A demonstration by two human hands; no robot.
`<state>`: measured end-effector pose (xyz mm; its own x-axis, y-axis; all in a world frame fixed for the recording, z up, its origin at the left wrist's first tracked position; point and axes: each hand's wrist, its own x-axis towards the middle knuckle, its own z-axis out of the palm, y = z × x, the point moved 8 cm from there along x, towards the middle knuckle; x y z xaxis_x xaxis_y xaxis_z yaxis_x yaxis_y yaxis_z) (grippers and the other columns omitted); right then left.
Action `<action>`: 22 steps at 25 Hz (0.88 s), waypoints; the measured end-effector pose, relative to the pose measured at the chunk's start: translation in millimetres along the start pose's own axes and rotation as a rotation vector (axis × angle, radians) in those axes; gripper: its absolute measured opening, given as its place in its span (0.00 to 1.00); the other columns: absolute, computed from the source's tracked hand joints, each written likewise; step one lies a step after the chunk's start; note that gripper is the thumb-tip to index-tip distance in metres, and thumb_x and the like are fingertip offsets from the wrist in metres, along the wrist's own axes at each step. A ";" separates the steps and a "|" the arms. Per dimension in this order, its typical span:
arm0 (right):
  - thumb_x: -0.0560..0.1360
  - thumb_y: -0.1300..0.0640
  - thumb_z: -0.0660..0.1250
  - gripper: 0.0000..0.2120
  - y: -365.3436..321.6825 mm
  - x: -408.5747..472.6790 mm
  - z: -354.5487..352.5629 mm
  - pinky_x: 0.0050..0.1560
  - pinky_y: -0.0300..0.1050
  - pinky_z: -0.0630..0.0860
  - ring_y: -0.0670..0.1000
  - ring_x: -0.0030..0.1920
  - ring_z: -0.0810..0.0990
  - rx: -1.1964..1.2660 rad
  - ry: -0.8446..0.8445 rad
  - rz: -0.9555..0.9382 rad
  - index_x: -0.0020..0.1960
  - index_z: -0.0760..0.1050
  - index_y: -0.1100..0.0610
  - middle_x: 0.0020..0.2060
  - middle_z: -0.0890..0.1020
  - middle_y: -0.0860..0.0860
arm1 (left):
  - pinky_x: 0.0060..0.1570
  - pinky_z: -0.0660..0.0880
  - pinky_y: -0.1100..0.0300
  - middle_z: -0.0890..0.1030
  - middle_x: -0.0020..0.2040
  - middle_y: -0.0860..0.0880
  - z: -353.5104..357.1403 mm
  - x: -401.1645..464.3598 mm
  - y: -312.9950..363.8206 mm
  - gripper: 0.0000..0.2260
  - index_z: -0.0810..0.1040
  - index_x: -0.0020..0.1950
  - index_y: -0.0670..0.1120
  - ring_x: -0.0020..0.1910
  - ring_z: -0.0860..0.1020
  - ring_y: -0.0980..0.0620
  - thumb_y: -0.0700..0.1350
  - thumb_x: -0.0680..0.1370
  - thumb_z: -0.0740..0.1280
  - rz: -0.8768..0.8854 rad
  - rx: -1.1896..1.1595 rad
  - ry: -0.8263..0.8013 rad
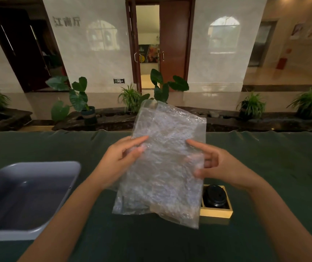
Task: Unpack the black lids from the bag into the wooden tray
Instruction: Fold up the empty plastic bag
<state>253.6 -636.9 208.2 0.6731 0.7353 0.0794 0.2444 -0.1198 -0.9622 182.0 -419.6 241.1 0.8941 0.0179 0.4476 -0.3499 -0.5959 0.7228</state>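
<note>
Green-clothed table [264,157] bearing grey bin [60,186] and wooden tray [216,212] of black lids [214,195].

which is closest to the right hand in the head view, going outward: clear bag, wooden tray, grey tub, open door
1. clear bag: held in the right hand, also in the left hand.
2. wooden tray: just below that hand, black lids inside.
3. grey tub: far left on the green table.
4. open door: across the hall, beyond the plants.
</note>
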 end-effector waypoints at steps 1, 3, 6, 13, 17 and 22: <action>0.67 0.68 0.72 0.38 -1.5 -0.5 -1.5 0.49 0.38 0.78 0.48 0.56 0.81 0.002 0.022 -0.012 0.71 0.64 0.47 0.58 0.79 0.37 | 0.53 0.69 0.77 0.77 0.61 0.55 0.3 0.7 -1.7 0.17 0.72 0.59 0.66 0.58 0.75 0.65 0.54 0.72 0.66 -0.039 -0.069 -0.024; 0.67 0.70 0.71 0.37 -6.6 -1.7 -6.7 0.50 0.37 0.78 0.47 0.56 0.81 0.018 0.083 -0.057 0.69 0.65 0.46 0.57 0.80 0.38 | 0.56 0.70 0.74 0.75 0.63 0.60 1.4 3.6 -6.7 0.24 0.72 0.62 0.65 0.60 0.73 0.66 0.50 0.69 0.72 -0.116 -0.169 -0.082; 0.67 0.69 0.70 0.35 -11.8 -2.5 -17.6 0.49 0.39 0.79 0.48 0.51 0.83 0.023 0.232 -0.078 0.65 0.66 0.40 0.51 0.84 0.48 | 0.55 0.74 0.69 0.78 0.54 0.61 -1.4 7.9 -13.4 0.30 0.68 0.67 0.62 0.55 0.78 0.63 0.41 0.70 0.72 -0.182 0.000 -0.065; 0.69 0.56 0.72 0.05 -27.1 -8.4 -37.7 0.49 0.39 0.69 0.45 0.51 0.72 -0.628 0.705 -0.121 0.38 0.76 0.49 0.44 0.74 0.43 | 0.51 0.71 0.64 0.76 0.49 0.58 -7.3 13.5 0.2 0.07 0.77 0.37 0.55 0.49 0.74 0.64 0.44 0.74 0.67 -0.085 0.198 0.130; 0.72 0.47 0.67 0.07 -8.0 9.5 -12.8 0.60 0.45 0.67 0.48 0.63 0.72 -0.796 0.262 0.091 0.50 0.77 0.45 0.59 0.77 0.44 | 0.42 0.75 0.50 0.78 0.41 0.48 -6.4 16.3 2.0 0.04 0.73 0.44 0.47 0.41 0.78 0.51 0.44 0.77 0.61 -0.111 0.088 0.133; 0.68 0.44 0.70 0.36 -26.5 19.7 20.8 0.55 0.39 0.74 0.35 0.51 0.78 -0.526 0.100 0.018 0.68 0.53 0.29 0.52 0.82 0.38 | 0.47 0.77 0.56 0.80 0.47 0.53 10.5 19.0 23.7 0.05 0.75 0.51 0.50 0.45 0.79 0.60 0.46 0.76 0.64 -0.067 0.023 -0.051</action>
<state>245.9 -605.4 229.8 0.7370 0.6663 0.1135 0.5323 -0.4687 -0.7050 193.6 -441.8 261.2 0.9287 0.0177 0.3703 -0.2825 -0.6132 0.7377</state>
